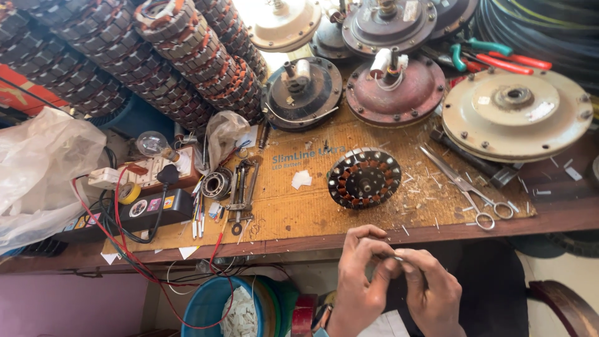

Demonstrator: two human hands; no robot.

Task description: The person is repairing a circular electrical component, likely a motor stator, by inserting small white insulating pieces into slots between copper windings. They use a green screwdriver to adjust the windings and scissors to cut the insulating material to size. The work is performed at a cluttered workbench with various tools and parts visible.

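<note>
Brown corrugated cardboard covered the wooden bench just beyond our hands in the head view. Our left hand and right hand met below the bench edge, fingertips pinched together on a small pale sliver held between them; it was too small for us to tell what it was made of. Both grips were narrow, closed on that piece.

Straight ahead of the grip, on the cardboard, lay a round dark stator with copper-coloured windings, apart from the hands and untouched. To the right of it, beyond our right hand, a pair of steel scissors lay open among pale clippings. Farther off stood several round motor housings: a cream one far right, a reddish one and a dark one behind the stator. Red- and green-handled pliers lay at the back.

Left of the grip, well apart, we saw a bearing, a dark metal puller tool, a black box with small round coloured stickers, a roll of yellow tape, a clear bulb on a white board, red and black wires, and a crumpled clear plastic bag. Stacks of wound stators filled the far left. Printed blue lettering ran across the cardboard beyond the stator. A blue bucket stood under the bench, left of our left hand.
</note>
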